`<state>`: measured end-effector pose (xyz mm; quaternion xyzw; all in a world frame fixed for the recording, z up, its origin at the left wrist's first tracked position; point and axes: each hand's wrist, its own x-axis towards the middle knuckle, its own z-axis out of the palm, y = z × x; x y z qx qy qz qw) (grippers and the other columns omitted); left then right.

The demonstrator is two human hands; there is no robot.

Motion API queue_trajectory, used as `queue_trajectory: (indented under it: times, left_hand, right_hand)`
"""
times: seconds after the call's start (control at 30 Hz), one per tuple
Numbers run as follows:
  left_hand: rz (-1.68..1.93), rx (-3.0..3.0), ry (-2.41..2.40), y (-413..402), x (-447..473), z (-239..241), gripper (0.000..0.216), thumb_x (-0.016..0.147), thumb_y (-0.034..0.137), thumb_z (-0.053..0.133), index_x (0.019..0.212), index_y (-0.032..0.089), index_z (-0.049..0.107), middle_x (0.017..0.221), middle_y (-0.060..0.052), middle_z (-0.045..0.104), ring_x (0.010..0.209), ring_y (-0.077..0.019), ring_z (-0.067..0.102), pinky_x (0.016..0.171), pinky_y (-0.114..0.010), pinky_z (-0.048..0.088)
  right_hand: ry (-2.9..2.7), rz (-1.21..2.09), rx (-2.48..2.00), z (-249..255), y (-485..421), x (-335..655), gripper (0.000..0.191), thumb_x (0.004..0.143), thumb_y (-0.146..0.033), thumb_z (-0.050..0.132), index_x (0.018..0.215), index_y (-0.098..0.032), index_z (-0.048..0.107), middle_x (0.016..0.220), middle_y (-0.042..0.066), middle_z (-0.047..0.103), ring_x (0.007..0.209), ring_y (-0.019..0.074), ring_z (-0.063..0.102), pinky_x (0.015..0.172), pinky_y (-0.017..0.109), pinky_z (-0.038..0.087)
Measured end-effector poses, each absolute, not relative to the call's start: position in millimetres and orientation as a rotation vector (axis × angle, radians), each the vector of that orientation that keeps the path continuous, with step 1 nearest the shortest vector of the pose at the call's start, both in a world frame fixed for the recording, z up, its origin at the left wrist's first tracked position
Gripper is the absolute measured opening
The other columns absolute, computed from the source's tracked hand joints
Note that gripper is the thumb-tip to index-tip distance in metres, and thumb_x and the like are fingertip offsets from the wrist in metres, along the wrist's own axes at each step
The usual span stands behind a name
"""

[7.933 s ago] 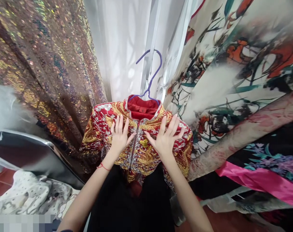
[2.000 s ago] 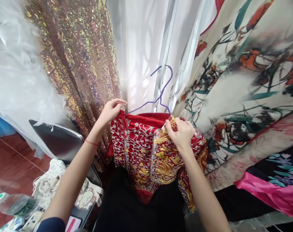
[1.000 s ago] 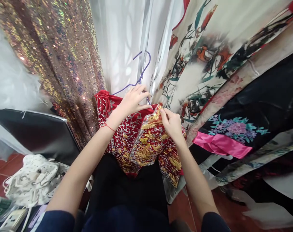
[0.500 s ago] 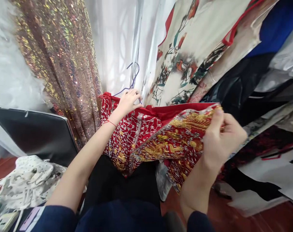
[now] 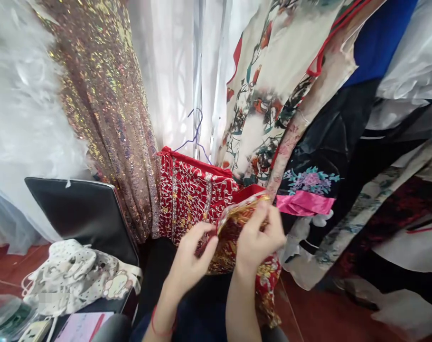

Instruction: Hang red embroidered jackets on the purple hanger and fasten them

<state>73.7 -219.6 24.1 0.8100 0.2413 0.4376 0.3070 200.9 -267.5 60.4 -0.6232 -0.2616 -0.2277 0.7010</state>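
Note:
A red garment (image 5: 191, 204) with silver and gold embroidery hangs in front of me from a thin purple hanger (image 5: 197, 137). One side of it is pulled forward over my lap, and its plain red inside shows along the top. My right hand (image 5: 257, 237) is closed on the top border of that pulled side. Lower and to the left, my left hand (image 5: 191, 256) has thumb and forefinger at the side edge of the same piece, pinching it. A red string circles my left wrist. The garment's lower part is partly hidden behind my forearms.
A sequined gold dress (image 5: 109, 109) hangs left, a printed cream dress (image 5: 262, 104) and dark clothes (image 5: 330, 142) right. Lower left are a black chair back (image 5: 84, 209), a dotted white cloth (image 5: 73, 270), a power strip (image 5: 36, 331) and a clear plastic container (image 5: 9, 313).
My left hand has left the hanger and come down to the garment's side edge. My right hand has moved left and lower, bringing the pulled side closer in. The view has shifted slightly.

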Motion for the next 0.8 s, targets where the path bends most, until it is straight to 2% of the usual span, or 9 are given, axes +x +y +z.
queue_trajectory:
  times: [0.1, 0.27, 0.33, 0.4, 0.5, 0.53, 0.6, 0.67, 0.8]
  left_hand:
    - [1.043, 2.080, 0.752, -232.3, 50.4, -5.6, 0.045, 0.095, 0.040, 0.056, 0.137, 0.024, 0.054, 0.137, -0.010, 0.064, 0.127, -0.0250, 0.061, 0.111, -0.039, 0.049]
    - [1.161, 1.939, 1.090, -209.7, 38.6, -8.2, 0.041, 0.100, 0.045, 0.045, 0.130, 0.019, 0.055, 0.131, -0.013, 0.064, 0.128, -0.0261, 0.059, 0.113, -0.045, 0.044]
    - [1.415, 1.903, 1.310, -208.5, 31.8, -2.4, 0.041, 0.093, 0.048, 0.058, 0.120, 0.018, 0.056, 0.120, -0.012, 0.064, 0.115, -0.0267, 0.063, 0.103, -0.045, 0.050]
    - [1.604, 1.838, 1.425, -216.1, 22.2, 5.5, 0.036, 0.087, 0.049, 0.067, 0.105, 0.021, 0.055, 0.096, -0.004, 0.061, 0.086, -0.0205, 0.064, 0.081, -0.036, 0.056]
    - [1.406, 1.958, 1.253, -236.6, 10.7, 16.0, 0.024, 0.090, 0.045, 0.064, 0.092, 0.023, 0.054, 0.071, 0.004, 0.052, 0.060, -0.0135, 0.054, 0.057, -0.026, 0.049]
    - [1.248, 2.048, 1.137, -242.5, 9.9, 17.7, 0.023, 0.089, 0.044, 0.065, 0.096, 0.024, 0.056, 0.075, 0.003, 0.058, 0.065, -0.0146, 0.060, 0.060, -0.026, 0.052]
    - [0.994, 2.185, 0.945, -248.6, 13.9, 17.6, 0.040, 0.081, 0.041, 0.074, 0.114, 0.025, 0.059, 0.103, -0.005, 0.069, 0.094, -0.0224, 0.070, 0.079, -0.033, 0.059]
    - [0.914, 2.223, 0.877, -246.4, 22.6, 13.8, 0.065, 0.073, 0.036, 0.079, 0.131, 0.023, 0.053, 0.129, -0.012, 0.064, 0.119, -0.0302, 0.065, 0.097, -0.041, 0.057]
    - [0.924, 2.194, 0.843, -231.5, 36.7, 3.5, 0.065, 0.075, 0.028, 0.072, 0.135, 0.022, 0.049, 0.127, -0.012, 0.064, 0.118, -0.0302, 0.066, 0.100, -0.044, 0.055]
  right_hand:
    - [-0.840, -0.294, -1.420, 43.0, -258.7, 168.9, 0.033, 0.101, -0.042, 0.048, 0.079, -0.022, 0.063, 0.070, 0.006, 0.066, 0.062, 0.0185, 0.056, 0.064, 0.031, 0.042]
    - [-1.083, -0.043, -1.469, 26.5, -265.2, 140.3, 0.032, 0.100, -0.040, 0.048, 0.078, -0.022, 0.061, 0.069, 0.004, 0.066, 0.059, 0.0168, 0.058, 0.062, 0.029, 0.041]
    - [-1.074, 0.087, -1.419, 20.6, -265.4, 142.7, 0.031, 0.099, -0.043, 0.050, 0.077, -0.022, 0.059, 0.066, 0.001, 0.063, 0.057, 0.0152, 0.056, 0.060, 0.027, 0.042]
    - [-0.989, 0.175, -1.338, 15.3, -263.5, 149.1, 0.031, 0.098, -0.045, 0.052, 0.078, -0.021, 0.057, 0.066, 0.000, 0.061, 0.058, 0.0139, 0.056, 0.060, 0.026, 0.044]
    - [-0.816, 0.184, -1.248, 12.0, -261.0, 156.5, 0.032, 0.096, -0.047, 0.056, 0.076, -0.020, 0.055, 0.066, 0.000, 0.059, 0.059, 0.0127, 0.055, 0.061, 0.024, 0.047]
    - [-0.792, 0.188, -1.225, 12.5, -261.2, 157.0, 0.033, 0.095, -0.047, 0.057, 0.076, -0.020, 0.055, 0.065, 0.000, 0.058, 0.060, 0.0126, 0.055, 0.061, 0.024, 0.048]
    - [-0.820, 0.249, -1.179, 15.2, -263.3, 155.6, 0.032, 0.094, -0.046, 0.058, 0.075, -0.020, 0.056, 0.066, 0.000, 0.061, 0.061, 0.0131, 0.058, 0.061, 0.024, 0.050]
    - [-0.928, 0.342, -1.156, 18.4, -267.7, 153.5, 0.028, 0.094, -0.043, 0.059, 0.078, -0.020, 0.058, 0.070, 0.001, 0.065, 0.064, 0.0142, 0.062, 0.062, 0.024, 0.053]
    - [-1.224, 0.370, -1.208, 22.0, -277.8, 158.5, 0.020, 0.094, -0.037, 0.060, 0.089, -0.020, 0.067, 0.080, 0.003, 0.074, 0.072, 0.0173, 0.070, 0.071, 0.028, 0.057]
